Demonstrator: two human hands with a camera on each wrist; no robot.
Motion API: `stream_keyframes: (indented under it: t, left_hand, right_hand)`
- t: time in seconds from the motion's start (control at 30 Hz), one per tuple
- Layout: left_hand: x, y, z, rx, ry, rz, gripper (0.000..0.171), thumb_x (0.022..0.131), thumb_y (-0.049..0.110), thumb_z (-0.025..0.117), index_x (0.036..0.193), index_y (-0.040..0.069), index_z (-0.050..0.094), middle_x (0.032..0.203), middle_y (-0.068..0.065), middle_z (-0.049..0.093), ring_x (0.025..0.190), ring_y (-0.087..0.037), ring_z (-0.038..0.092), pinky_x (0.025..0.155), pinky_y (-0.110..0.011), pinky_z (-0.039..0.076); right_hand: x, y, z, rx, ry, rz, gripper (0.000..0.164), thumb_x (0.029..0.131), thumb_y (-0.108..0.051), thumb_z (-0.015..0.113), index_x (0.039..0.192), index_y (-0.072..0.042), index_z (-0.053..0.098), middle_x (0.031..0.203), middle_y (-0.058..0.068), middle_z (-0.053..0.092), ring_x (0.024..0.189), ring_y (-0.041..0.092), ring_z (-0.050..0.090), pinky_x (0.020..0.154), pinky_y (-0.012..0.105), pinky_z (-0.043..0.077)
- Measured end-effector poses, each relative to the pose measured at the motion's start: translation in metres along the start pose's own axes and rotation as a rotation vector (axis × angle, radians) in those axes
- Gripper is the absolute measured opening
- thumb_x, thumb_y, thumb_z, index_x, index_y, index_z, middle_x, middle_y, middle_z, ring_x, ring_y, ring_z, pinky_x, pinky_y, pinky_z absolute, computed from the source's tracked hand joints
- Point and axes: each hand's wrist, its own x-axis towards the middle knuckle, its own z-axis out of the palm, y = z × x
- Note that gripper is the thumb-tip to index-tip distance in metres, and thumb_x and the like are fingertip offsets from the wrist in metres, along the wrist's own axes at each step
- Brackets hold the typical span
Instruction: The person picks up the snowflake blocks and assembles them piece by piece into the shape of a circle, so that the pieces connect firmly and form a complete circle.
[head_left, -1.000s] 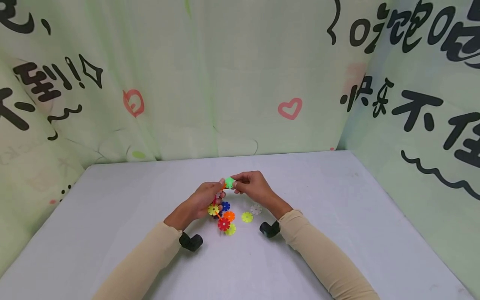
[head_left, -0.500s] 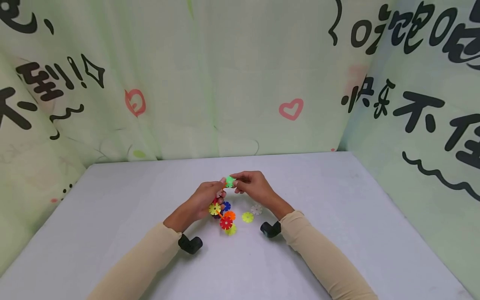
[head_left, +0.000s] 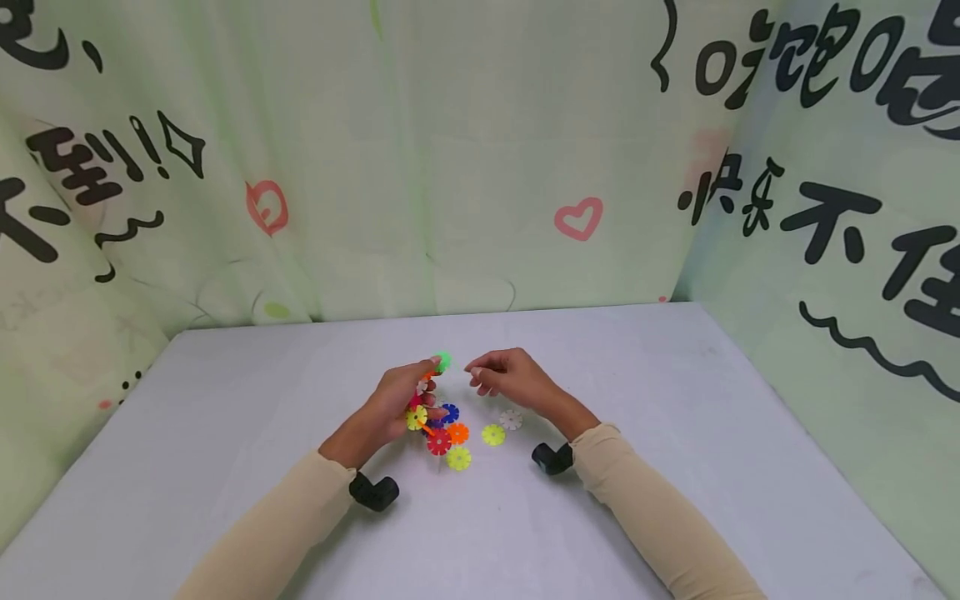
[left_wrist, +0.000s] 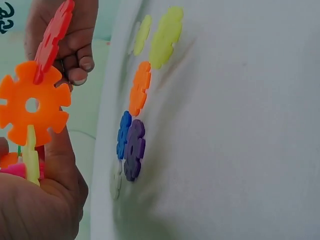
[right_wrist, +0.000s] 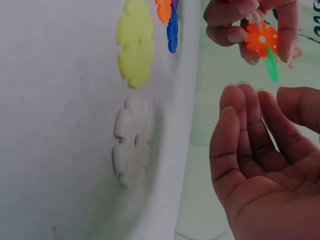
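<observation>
My left hand [head_left: 386, 407] grips a chain of slotted plastic flower discs above the table. At its far end a green disc [head_left: 443, 361] sticks up past the thumb, slotted into an orange disc [right_wrist: 262, 39]. Toward the near end, the left wrist view shows a yellow disc [left_wrist: 31, 157], another orange disc [left_wrist: 35, 90] and a red disc [left_wrist: 53, 40] joined edge to edge. The palm and fingers hide part of the chain. To the right, apart from it, my right hand [head_left: 517, 382] holds nothing; its fingers are loosely bent [right_wrist: 270, 160].
Loose discs lie on the white table [head_left: 637, 517]: a lime one [head_left: 492, 434], a whitish one [head_left: 511, 419], another lime one [head_left: 459, 458], an orange one [head_left: 458, 433], a blue one [head_left: 450, 413] and a purple one [left_wrist: 134, 150]. A printed curtain [head_left: 465, 167] stands behind.
My right hand has let go of the green disc and drawn back to the right. The left hand has shifted a little left with the chain, green disc included.
</observation>
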Motion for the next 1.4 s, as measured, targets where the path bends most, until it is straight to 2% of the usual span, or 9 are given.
stream_keyframes:
  t: [0.1, 0.37, 0.6, 0.83, 1.0, 1.13, 1.27, 1.4]
  left_hand:
    - [0.000, -0.001, -0.003, -0.033, 0.008, 0.003, 0.047, 0.097, 0.039, 0.058, 0.129, 0.005, 0.053, 0.104, -0.014, 0.048, 0.072, -0.017, 0.051, 0.067, -0.029, 0.056]
    - [0.001, -0.004, -0.012, -0.025, -0.054, 0.036, 0.047, 0.101, 0.035, 0.053, 0.132, 0.001, 0.047, 0.087, -0.007, 0.049, 0.069, -0.016, 0.050, 0.073, -0.028, 0.054]
    - [-0.001, -0.007, -0.013, -0.127, -0.022, 0.043, 0.041, 0.098, 0.029, 0.057, 0.126, 0.000, 0.049, 0.090, -0.012, 0.051, 0.073, -0.020, 0.056, 0.077, -0.037, 0.056]
    - [-0.002, -0.011, -0.011, -0.139, -0.033, 0.037, 0.036, 0.098, 0.023, 0.053, 0.124, 0.000, 0.047, 0.091, -0.014, 0.053, 0.077, -0.025, 0.063, 0.076, -0.042, 0.056]
    - [-0.002, -0.012, -0.012, -0.138, -0.034, 0.034, 0.037, 0.100, 0.024, 0.050, 0.127, -0.001, 0.045, 0.090, -0.014, 0.053, 0.072, -0.022, 0.060, 0.075, -0.043, 0.056]
    - [-0.003, -0.012, -0.011, -0.137, -0.069, 0.026, 0.038, 0.102, 0.025, 0.046, 0.130, 0.000, 0.041, 0.091, -0.013, 0.052, 0.070, -0.020, 0.058, 0.076, -0.043, 0.055]
    - [-0.004, -0.014, -0.012, -0.110, -0.092, -0.001, 0.038, 0.103, 0.027, 0.044, 0.132, 0.003, 0.038, 0.090, -0.012, 0.053, 0.066, -0.019, 0.056, 0.077, -0.043, 0.056]
    - [-0.005, -0.015, -0.017, -0.069, -0.086, -0.015, 0.039, 0.103, 0.029, 0.043, 0.133, 0.005, 0.038, 0.090, -0.011, 0.053, 0.065, -0.018, 0.056, 0.075, -0.040, 0.056]
  right_hand:
    - [-0.003, 0.004, -0.003, -0.051, -0.028, 0.022, 0.024, 0.097, -0.016, 0.060, 0.116, -0.002, 0.068, 0.098, 0.009, 0.070, 0.088, 0.024, 0.065, 0.080, 0.035, 0.053]
    - [-0.013, 0.006, -0.016, -0.149, -0.062, 0.021, 0.020, 0.092, -0.013, 0.067, 0.111, -0.005, 0.072, 0.103, 0.000, 0.069, 0.091, 0.017, 0.063, 0.083, 0.032, 0.052]
    - [-0.022, 0.012, -0.034, -0.210, -0.093, 0.032, 0.021, 0.092, -0.013, 0.067, 0.111, -0.007, 0.073, 0.103, -0.001, 0.069, 0.095, 0.017, 0.061, 0.084, 0.034, 0.050]
    - [-0.034, 0.025, -0.048, -0.230, -0.099, 0.064, 0.018, 0.090, -0.010, 0.068, 0.107, -0.008, 0.074, 0.102, -0.001, 0.069, 0.093, 0.018, 0.058, 0.080, 0.033, 0.048]
    - [-0.036, 0.033, -0.047, -0.198, -0.137, 0.049, 0.019, 0.089, -0.009, 0.068, 0.107, -0.007, 0.074, 0.101, 0.000, 0.070, 0.089, 0.018, 0.059, 0.076, 0.033, 0.049]
    - [-0.038, 0.036, -0.042, -0.185, -0.143, 0.045, 0.018, 0.089, -0.007, 0.069, 0.106, -0.005, 0.073, 0.101, 0.001, 0.070, 0.090, 0.016, 0.061, 0.078, 0.031, 0.050]
    - [-0.037, 0.034, -0.037, -0.185, -0.162, 0.023, 0.019, 0.087, -0.004, 0.070, 0.107, -0.003, 0.072, 0.101, 0.003, 0.070, 0.089, 0.016, 0.062, 0.078, 0.030, 0.051]
    - [-0.033, 0.031, -0.032, -0.207, -0.187, 0.007, 0.022, 0.085, -0.002, 0.072, 0.107, -0.002, 0.071, 0.100, 0.003, 0.069, 0.086, 0.016, 0.062, 0.077, 0.030, 0.052]
